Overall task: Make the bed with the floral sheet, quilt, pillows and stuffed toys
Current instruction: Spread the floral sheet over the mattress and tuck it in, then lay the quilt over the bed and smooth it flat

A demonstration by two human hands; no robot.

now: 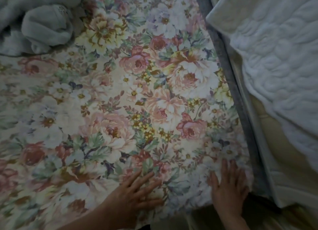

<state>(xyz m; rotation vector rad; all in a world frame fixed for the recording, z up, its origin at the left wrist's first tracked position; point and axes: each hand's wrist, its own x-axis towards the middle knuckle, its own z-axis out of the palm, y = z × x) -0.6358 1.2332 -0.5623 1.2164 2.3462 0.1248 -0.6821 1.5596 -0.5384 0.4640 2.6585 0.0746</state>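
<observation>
Near the lower edge of the sheet (pixel 137 92), both hands lie flat on the floral cloth. The left hand (pixel 136 190) rests palm down with its fingers straight and spread, pointing up and to the right across the print; its forearm comes in from the bottom of the view. The right hand (pixel 228 186) lies just inside the sheet's lower right corner, palm down, its fingers straight and slightly fanned, pointing up. Neither hand grips anything: both are open and press on the sheet, a little apart from one another.

The sheet is spread flat and fills most of the view, printed with pink, white and yellow flowers and green leaves. At the sheet's upper left corner sits a bunched grey blanket (pixel 43 23), soft and plush, with a small patch of white lace showing among its folds; whether a toy is wrapped in it I cannot tell.

Along the sheet's right edge runs a blue-grey strip (pixel 240 95), touching the sheet from top to bottom. Beyond that strip, right of the sheet, lies yellow satin cloth (pixel 275 152), and over it a white quilt (pixel 275 57) with puffed stitching, its cream-edged corner toward the sheet's upper right. The quilt lies off the sheet, well apart from both hands. The light is dim and the print slightly blurred.
</observation>
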